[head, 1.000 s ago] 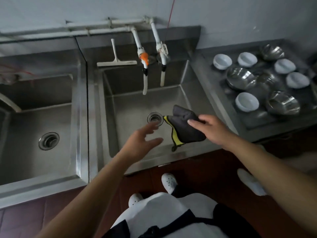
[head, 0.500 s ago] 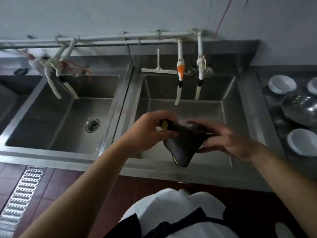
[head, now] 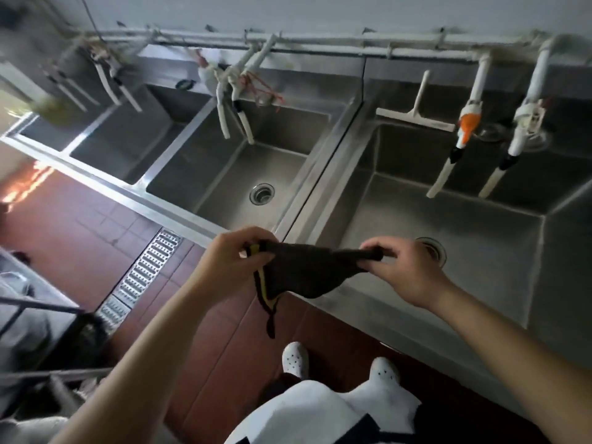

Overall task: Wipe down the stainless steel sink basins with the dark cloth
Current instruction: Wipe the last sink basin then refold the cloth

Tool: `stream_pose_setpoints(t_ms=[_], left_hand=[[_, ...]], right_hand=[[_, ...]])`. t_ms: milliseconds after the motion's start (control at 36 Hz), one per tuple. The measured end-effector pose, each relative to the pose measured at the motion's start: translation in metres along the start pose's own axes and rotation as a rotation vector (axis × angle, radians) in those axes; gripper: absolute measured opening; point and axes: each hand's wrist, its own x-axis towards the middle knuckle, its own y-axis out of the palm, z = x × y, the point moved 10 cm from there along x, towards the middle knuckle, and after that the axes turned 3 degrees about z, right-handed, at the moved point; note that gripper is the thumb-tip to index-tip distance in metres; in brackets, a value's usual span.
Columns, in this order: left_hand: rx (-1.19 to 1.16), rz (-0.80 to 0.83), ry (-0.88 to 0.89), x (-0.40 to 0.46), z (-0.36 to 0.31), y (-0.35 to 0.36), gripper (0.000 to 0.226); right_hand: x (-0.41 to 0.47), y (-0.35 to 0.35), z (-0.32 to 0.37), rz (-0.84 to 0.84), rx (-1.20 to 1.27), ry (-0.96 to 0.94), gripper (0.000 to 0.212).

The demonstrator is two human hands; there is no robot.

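Observation:
The dark cloth (head: 307,274), edged in yellow, is stretched between both hands above the front rim of the sinks. My left hand (head: 235,254) pinches its left corner and my right hand (head: 407,274) pinches its right corner. A loose tail of the cloth hangs down toward the floor. Behind my right hand lies the right stainless basin (head: 448,238), its drain partly hidden by my fingers. The middle basin (head: 230,184) with a round drain (head: 262,193) is behind my left hand. Further basins (head: 128,145) run off to the left.
White taps (head: 461,139) hang over the right basin, more white taps (head: 230,104) over the middle one. A white squeegee (head: 416,113) lies on the back ledge. A metal floor grate (head: 144,270) runs along the red tiles. My white shoes (head: 294,357) stand below.
My view has swung left, bringing more basins into sight. The left hand took hold of the cloth, and both hands have pulled it out from a bunch into a stretched strip.

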Motion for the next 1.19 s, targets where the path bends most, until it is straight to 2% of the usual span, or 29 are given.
stream_pose_setpoints(t_ms=[167, 250, 444, 667, 750, 917, 1000, 1083, 1194], left_hand=[[-0.095, -0.056, -0.126, -0.017, 0.052, 0.004, 0.021], [-0.187, -0.117, -0.154, -0.023, 0.073, -0.001, 0.025], [-0.405, -0.035, -0.062, -0.014, 0.096, -0.009, 0.026], [-0.527, 0.145, 0.148, 0.003, 0.074, 0.016, 0.032], [-0.588, 0.271, 0.194, 0.005, 0.053, 0.044, 0.035], [-0.565, 0.533, 0.313, -0.004, -0.010, 0.118, 0.025], [-0.550, 0.633, 0.349, -0.013, -0.043, 0.159, 0.022], [-0.538, 0.738, 0.349, -0.025, -0.073, 0.207, 0.023], [-0.494, 0.884, 0.186, -0.043, -0.091, 0.276, 0.025]], right_hand=[[0.006, 0.025, -0.001, -0.116, 0.065, 0.017, 0.018], [0.001, 0.030, 0.007, -0.230, 0.070, 0.006, 0.022], [-0.018, 0.041, 0.030, -0.432, 0.038, 0.046, 0.024], [-0.080, 0.044, 0.027, -0.798, 0.131, 0.171, 0.021], [-0.121, 0.035, 0.019, -0.928, 0.107, 0.229, 0.022], [-0.215, -0.001, 0.006, -1.127, 0.086, 0.334, 0.029], [-0.263, -0.019, -0.004, -1.190, 0.021, 0.395, 0.022], [-0.307, -0.034, -0.022, -1.218, -0.002, 0.463, 0.024], [-0.352, -0.053, -0.064, -1.110, 0.000, 0.651, 0.020]])
